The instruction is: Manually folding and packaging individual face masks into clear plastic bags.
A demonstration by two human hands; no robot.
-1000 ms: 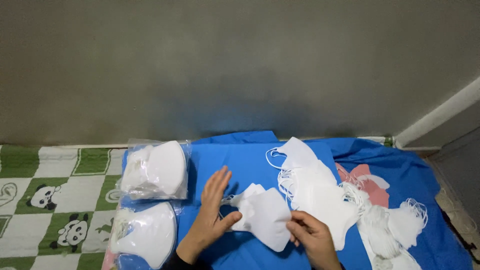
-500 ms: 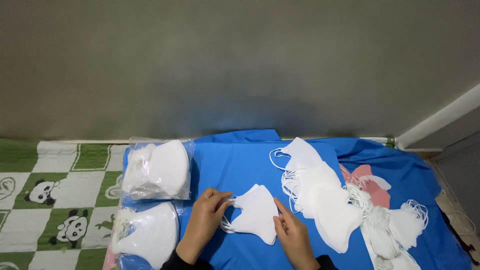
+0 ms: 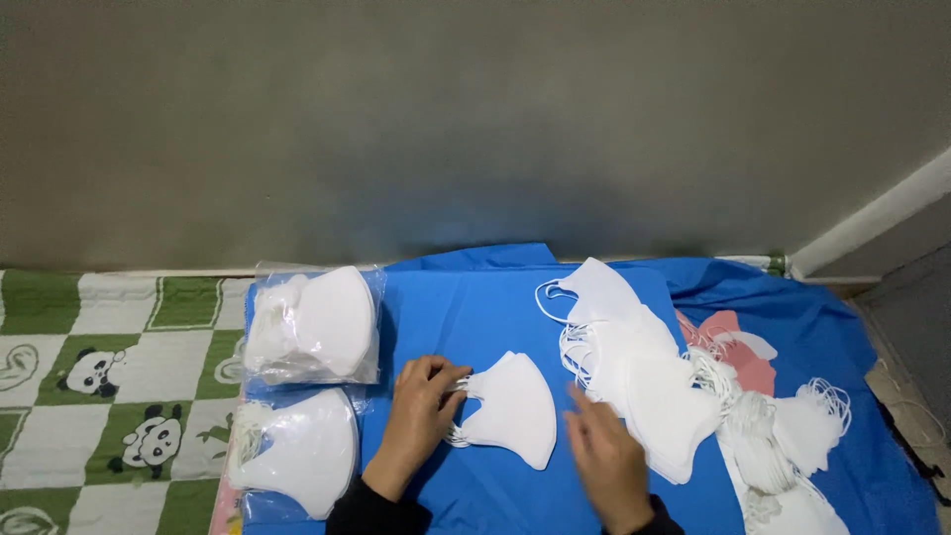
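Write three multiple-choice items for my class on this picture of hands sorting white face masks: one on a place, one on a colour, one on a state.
1. Where do the two clear bags of masks lie?
A. At the cloth's left edge
B. At its right edge
C. Against the wall

2. What colour is the cloth under the masks?
A. Red
B. Blue
C. Yellow

3. What is the left hand doing?
A. Resting flat on the checked mat
B. Lifting a bag
C. Pinching the ear loops of the middle mask stack

Answers: 1 A, the upper bag and lower bag sit left of the hands. 2 B, the cloth is blue. 3 C, the left hand has its fingers closed at the loops of the middle stack; the right hand is beside it, holding nothing.
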